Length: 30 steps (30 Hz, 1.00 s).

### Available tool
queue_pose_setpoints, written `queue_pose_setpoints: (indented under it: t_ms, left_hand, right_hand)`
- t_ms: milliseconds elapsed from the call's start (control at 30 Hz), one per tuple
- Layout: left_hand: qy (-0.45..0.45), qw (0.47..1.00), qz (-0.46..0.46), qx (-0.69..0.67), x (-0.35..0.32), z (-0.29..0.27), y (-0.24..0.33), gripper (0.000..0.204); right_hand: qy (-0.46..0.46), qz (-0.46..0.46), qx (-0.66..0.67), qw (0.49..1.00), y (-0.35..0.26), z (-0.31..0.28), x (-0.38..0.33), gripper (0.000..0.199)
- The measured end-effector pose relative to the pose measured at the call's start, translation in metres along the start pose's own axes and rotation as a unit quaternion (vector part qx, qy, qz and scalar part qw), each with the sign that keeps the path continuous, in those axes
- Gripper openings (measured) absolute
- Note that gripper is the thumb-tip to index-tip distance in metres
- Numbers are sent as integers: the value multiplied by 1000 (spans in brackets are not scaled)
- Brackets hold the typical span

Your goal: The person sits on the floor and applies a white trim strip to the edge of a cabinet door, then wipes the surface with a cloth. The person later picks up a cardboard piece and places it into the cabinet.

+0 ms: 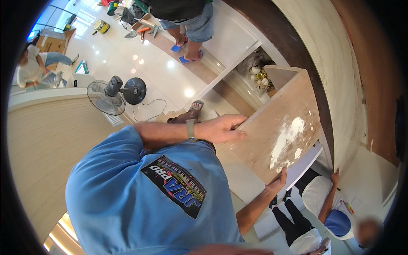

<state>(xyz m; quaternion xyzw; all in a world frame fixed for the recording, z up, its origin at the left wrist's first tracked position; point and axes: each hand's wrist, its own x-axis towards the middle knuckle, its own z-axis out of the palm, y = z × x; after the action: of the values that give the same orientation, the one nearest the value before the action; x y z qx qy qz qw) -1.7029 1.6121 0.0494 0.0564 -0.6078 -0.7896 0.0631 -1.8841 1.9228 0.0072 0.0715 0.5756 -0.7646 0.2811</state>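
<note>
A brown wooden box-like piece (259, 144), its broad face smeared with white paste, is held in front of me. One side board (280, 77) joins it at the far edge. My left hand (221, 128), with a watch on the wrist, closes on its left edge, thumb on the face and fingers reaching over the edge. At the near right corner my right hand (277, 182) is closed on the lower edge, the thumb on the face and the other fingers mostly hidden. A white panel (305, 166) shows just beyond that corner.
White cabinetry with an opening holding small round items (259, 77) lies beyond. A person in blue slippers (191, 56) stands at the far side; two people (321, 193) are at lower right. A black fan (112, 91) with its cord, and tools (146, 29), are on the floor.
</note>
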Motion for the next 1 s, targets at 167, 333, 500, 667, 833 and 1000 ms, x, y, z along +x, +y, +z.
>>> queue_pose_setpoints:
  t_ms: [167, 333, 500, 667, 833, 1000]
  left_hand:
    - [0, 997, 67, 25, 22, -26, -23, 35]
    - [-9, 998, 59, -2, 34, -42, -35, 37]
    - [-9, 997, 62, -36, 32, -46, -33, 34]
    - [10, 992, 117, -38, 31, -52, -30, 31]
    - [0, 995, 94, -41, 40, -56, -35, 32]
    - [3, 994, 111, -15, 44, -59, -34, 32]
  right_hand:
    - [13, -25, -18, 999, 9, 24, 16, 56]
    - [37, -29, -17, 999, 13, 36, 23, 54]
    - [5, -40, -44, 998, 9, 44, 24, 54]
    - [-3, -53, -35, 998, 10, 54, 25, 54]
    - [15, -70, -55, 996, 12, 54, 32, 56]
    - [-14, -85, -42, 995, 13, 57, 32, 56]
